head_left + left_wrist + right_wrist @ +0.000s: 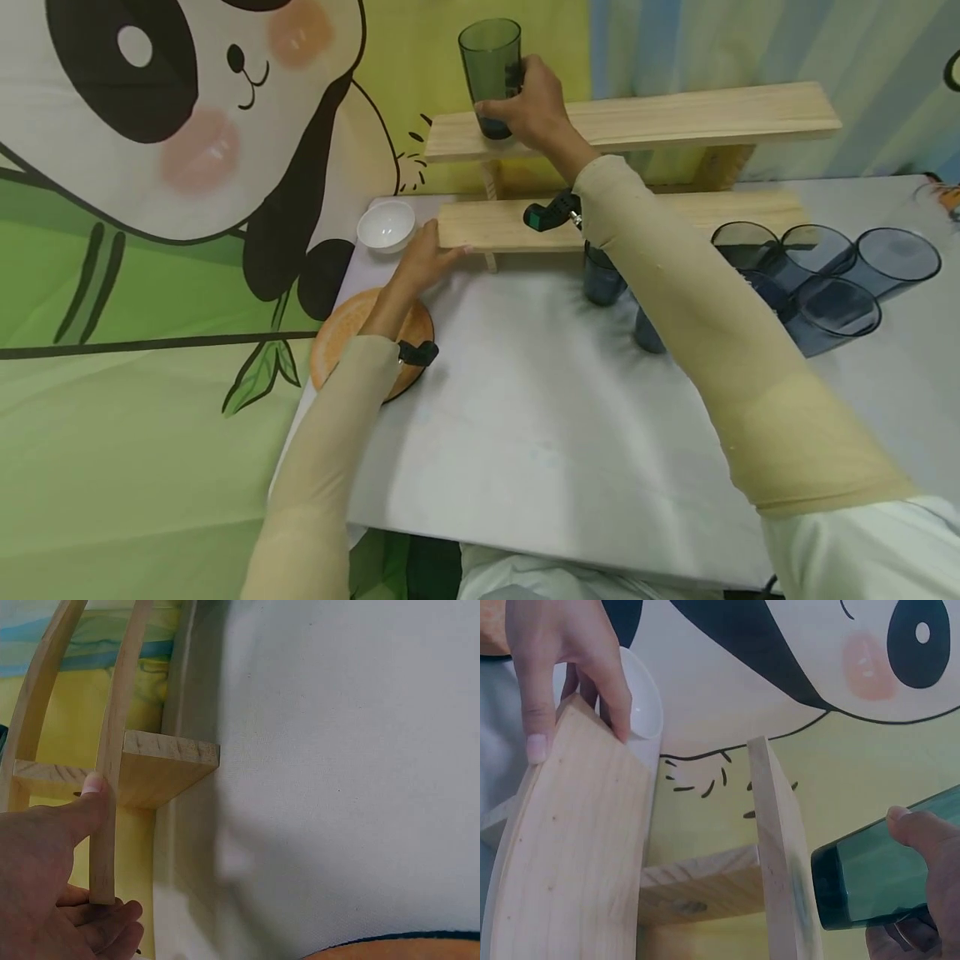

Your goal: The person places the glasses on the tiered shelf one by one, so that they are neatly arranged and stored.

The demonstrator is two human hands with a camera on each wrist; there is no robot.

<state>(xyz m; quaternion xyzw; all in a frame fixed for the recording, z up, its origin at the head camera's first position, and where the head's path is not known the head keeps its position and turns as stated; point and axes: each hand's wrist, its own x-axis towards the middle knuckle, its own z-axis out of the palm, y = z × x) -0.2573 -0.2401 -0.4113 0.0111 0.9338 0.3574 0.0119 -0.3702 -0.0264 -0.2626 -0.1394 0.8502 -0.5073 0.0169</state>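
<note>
My right hand (pixel 536 104) holds a tinted drinking glass (pixel 491 62) upright at the left end of the upper board (pixel 690 117) of a two-tier wooden shelf. The base of the glass is right at that board in the right wrist view, where the glass (pixel 877 862) looks dark green. With my left hand (pixel 422 262) I grip the left end of the lower board (pixel 491 227). The left wrist view shows the thumb on the front edge of this board (pixel 109 825) and the other fingers round its end.
A white bowl (pixel 386 227) sits just left of the shelf, behind an orange plate (pixel 337 333) partly hidden by my left forearm. Two dark glasses (pixel 602 279) stand before the shelf, near my right sleeve. Several blue-tinted glasses (pixel 836 308) cluster on the right. A panda-print cloth (pixel 225 183) hangs behind.
</note>
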